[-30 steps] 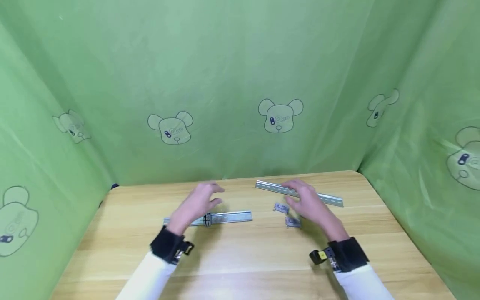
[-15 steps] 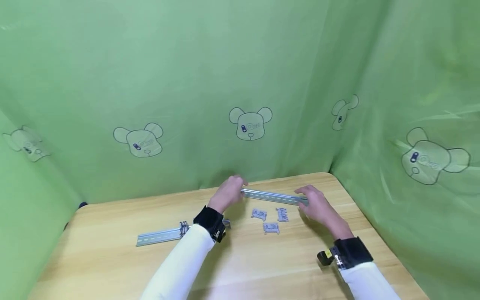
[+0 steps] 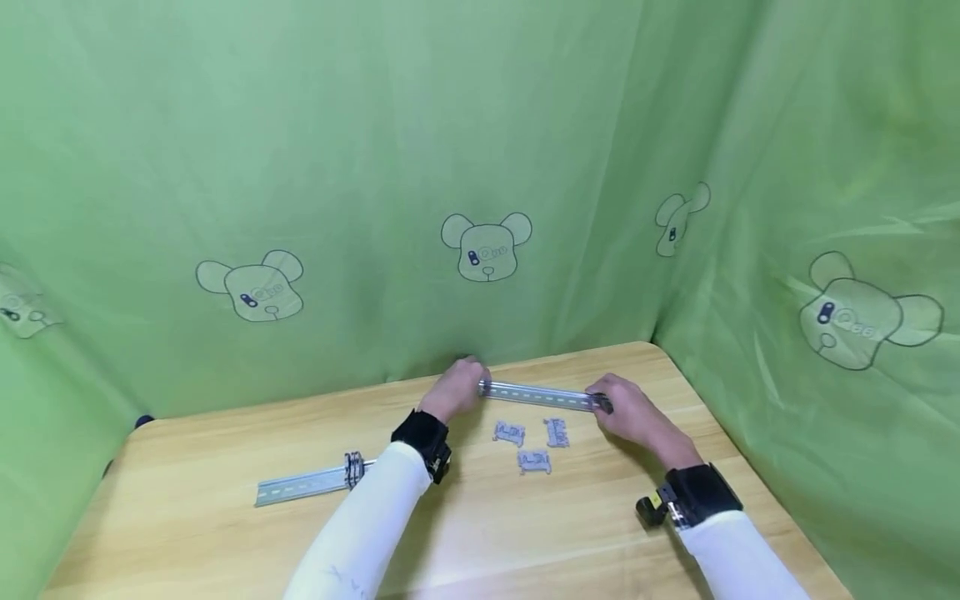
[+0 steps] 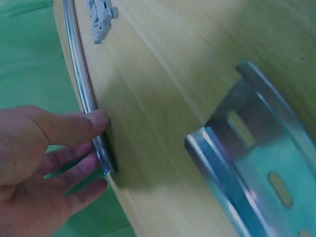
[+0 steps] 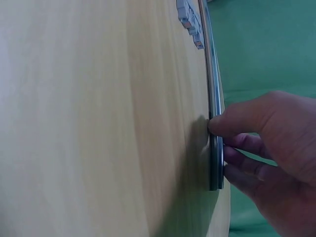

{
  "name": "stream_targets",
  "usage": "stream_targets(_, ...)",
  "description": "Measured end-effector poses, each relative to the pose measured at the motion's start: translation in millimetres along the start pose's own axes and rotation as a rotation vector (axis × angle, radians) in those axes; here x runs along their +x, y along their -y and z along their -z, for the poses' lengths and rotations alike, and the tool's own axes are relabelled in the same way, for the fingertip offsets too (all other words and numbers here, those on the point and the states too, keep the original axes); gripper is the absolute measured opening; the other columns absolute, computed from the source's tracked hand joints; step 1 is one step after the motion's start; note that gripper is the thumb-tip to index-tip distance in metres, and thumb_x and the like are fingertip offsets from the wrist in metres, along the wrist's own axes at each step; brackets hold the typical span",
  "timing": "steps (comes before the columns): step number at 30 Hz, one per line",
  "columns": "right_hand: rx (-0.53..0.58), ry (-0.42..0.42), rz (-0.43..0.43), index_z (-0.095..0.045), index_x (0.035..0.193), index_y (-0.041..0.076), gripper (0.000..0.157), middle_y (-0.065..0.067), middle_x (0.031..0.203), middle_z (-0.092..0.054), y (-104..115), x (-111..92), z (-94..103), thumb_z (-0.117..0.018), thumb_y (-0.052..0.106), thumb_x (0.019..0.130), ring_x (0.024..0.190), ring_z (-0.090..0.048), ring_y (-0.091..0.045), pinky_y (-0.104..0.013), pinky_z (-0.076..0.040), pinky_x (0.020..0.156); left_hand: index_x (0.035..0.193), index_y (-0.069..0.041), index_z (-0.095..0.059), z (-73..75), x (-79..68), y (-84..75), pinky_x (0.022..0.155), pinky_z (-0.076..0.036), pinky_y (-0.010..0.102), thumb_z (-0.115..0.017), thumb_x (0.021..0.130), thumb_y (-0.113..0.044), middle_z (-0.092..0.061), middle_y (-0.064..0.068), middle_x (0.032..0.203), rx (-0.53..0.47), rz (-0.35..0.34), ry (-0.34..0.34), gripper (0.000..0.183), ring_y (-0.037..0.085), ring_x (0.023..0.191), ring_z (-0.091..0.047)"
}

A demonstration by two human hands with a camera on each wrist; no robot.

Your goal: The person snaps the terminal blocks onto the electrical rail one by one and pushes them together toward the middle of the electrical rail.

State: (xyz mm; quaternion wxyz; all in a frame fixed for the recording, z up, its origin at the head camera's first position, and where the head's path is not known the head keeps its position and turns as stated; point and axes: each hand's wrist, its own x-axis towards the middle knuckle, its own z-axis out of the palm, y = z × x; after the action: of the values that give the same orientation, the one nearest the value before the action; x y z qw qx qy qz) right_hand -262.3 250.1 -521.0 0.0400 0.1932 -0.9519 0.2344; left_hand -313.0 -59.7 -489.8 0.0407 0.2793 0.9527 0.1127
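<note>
A slotted metal DIN rail [image 3: 536, 396] spans between both hands near the back of the table. My left hand [image 3: 456, 390] pinches its left end, thumb on the near side and fingers behind, as the left wrist view shows. At the other end my right hand [image 3: 630, 408] pinches the rail between thumb and fingers, with the tip of the rail sticking out past them in the right wrist view. Three grey terminal blocks [image 3: 534, 461] lie flat on the wood just in front of the rail.
A second DIN rail [image 3: 300, 486] lies to the left, partly hidden under my left forearm, with dark-edged blocks [image 3: 354, 470] clipped across it. The wooden table [image 3: 510, 533] meets a green curtain [image 3: 375, 167] at the back and sides.
My left hand has moved right from above the left rail to the far rail and gripped its end. My right hand has slid to the right end and gripped it. The view turned rightward.
</note>
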Motion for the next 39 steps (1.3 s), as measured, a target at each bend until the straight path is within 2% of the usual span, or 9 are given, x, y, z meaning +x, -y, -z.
stream_targets(7, 0.002, 0.019, 0.04, -0.07, 0.105, -0.005, 0.035, -0.015, 0.097, -0.064, -1, 4, 4.2, -0.072, -0.004, 0.07, 0.084, -0.06, -0.026, -0.045, -0.058, 0.076, 0.098, -0.012, -0.077, -0.8, 0.6, 3.6, 0.088, -0.054, 0.03, -0.065, 0.076, 0.014, -0.071, 0.006, 0.104, -0.014, -0.019, -0.005, 0.036, 0.019, 0.095, -0.059)
stream_targets(8, 0.001, 0.017, 0.052, -0.07, 0.104, -0.005, 0.035, -0.014, 0.096, -0.064, -2, 4, 3.5, -0.072, -0.005, 0.069, 0.083, -0.06, -0.025, -0.044, -0.058, 0.075, 0.097, -0.012, -0.077, -4.5, 1.0, 7.2, 0.088, -0.054, 0.031, -0.064, 0.076, 0.014, -0.071, 0.006, 0.103, -0.015, -0.033, -0.017, 0.036, 0.02, 0.095, -0.06)
stream_targets(14, -0.001, -0.01, 0.097, -0.07, 0.102, -0.006, 0.037, -0.013, 0.094, -0.064, 2, 5, 3.0, -0.072, -0.005, 0.065, 0.081, -0.06, -0.024, -0.042, -0.058, 0.073, 0.095, -0.012, -0.077, 1.0, -5.9, 10.1, 0.087, -0.055, 0.031, -0.068, 0.078, 0.01, -0.072, 0.006, 0.099, -0.019, -0.026, 0.01, 0.028, 0.019, 0.092, -0.06)
stream_targets(17, 0.0, 0.006, 0.093, -0.069, 0.105, -0.006, 0.039, -0.013, 0.095, -0.063, 6, 1, 5.9, -0.073, -0.004, 0.067, 0.082, -0.059, -0.024, -0.041, -0.058, 0.073, 0.097, -0.011, -0.076, 7.8, -16.4, 3.9, 0.087, -0.054, 0.03, -0.071, 0.079, 0.007, -0.071, 0.006, 0.102, -0.028, -0.009, 0.032, 0.026, 0.018, 0.092, -0.059)
stream_targets(20, -0.014, 0.006, 0.12, -0.069, 0.107, -0.007, 0.041, -0.014, 0.096, -0.063, 9, -6, 11.5, -0.074, -0.004, 0.066, 0.082, -0.059, -0.025, -0.042, -0.058, 0.073, 0.099, -0.01, -0.075, 10.3, -28.1, -2.0, 0.085, -0.055, 0.028, -0.074, 0.079, 0.003, -0.07, 0.006, 0.103, -0.016, -0.047, 0.025, 0.024, 0.017, 0.092, -0.06)
stream_targets(23, -0.037, -0.021, 0.165, -0.069, 0.106, -0.006, 0.041, -0.015, 0.097, -0.064, 11, -14, 16.0, -0.076, -0.003, 0.065, 0.083, -0.06, -0.026, -0.042, -0.058, 0.072, 0.098, -0.01, -0.075, 12.7, -38.5, -7.4, 0.083, -0.056, 0.027, -0.076, 0.079, -0.001, -0.069, 0.006, 0.102, 0.022, -0.101, -0.015, 0.021, 0.016, 0.089, -0.06)
stream_targets(27, -0.049, -0.039, 0.209, -0.07, 0.107, -0.005, 0.041, -0.013, 0.098, -0.064, 13, -32, 18.1, -0.077, 0.0, 0.067, 0.084, -0.062, -0.025, -0.041, -0.059, 0.073, 0.095, -0.011, -0.075, 13.0, -54.2, -17.0, 0.08, -0.056, 0.024, -0.078, 0.078, -0.007, -0.068, 0.005, 0.098, 0.03, -0.131, -0.059, 0.018, 0.014, 0.085, -0.06)
stream_targets(35, -0.045, -0.079, 0.244, -0.073, 0.102, 0.002, 0.041, -0.006, 0.098, -0.065, 25, -70, 16.7, -0.079, 0.002, 0.062, 0.087, -0.064, -0.021, -0.042, -0.061, 0.076, 0.094, -0.012, -0.075, 3.4, -101.3, -37.2, 0.081, -0.056, 0.02, -0.078, 0.08, -0.01, -0.068, 0.005, 0.1, -0.013, -0.153, -0.054, 0.014, 0.013, 0.086, -0.062)
stream_targets(39, -0.034, -0.09, 0.292, -0.073, 0.099, 0.005, 0.04, -0.002, 0.097, -0.065, 38, -79, 11.4, -0.08, 0.002, 0.06, 0.086, -0.064, -0.016, -0.037, -0.062, 0.074, 0.092, -0.013, -0.075, -1.1, -128.8, -37.4, 0.079, -0.056, 0.02, -0.078, 0.08, -0.013, -0.067, 0.004, 0.097, 0.001, -0.169, -0.067, 0.013, 0.01, 0.082, -0.061)
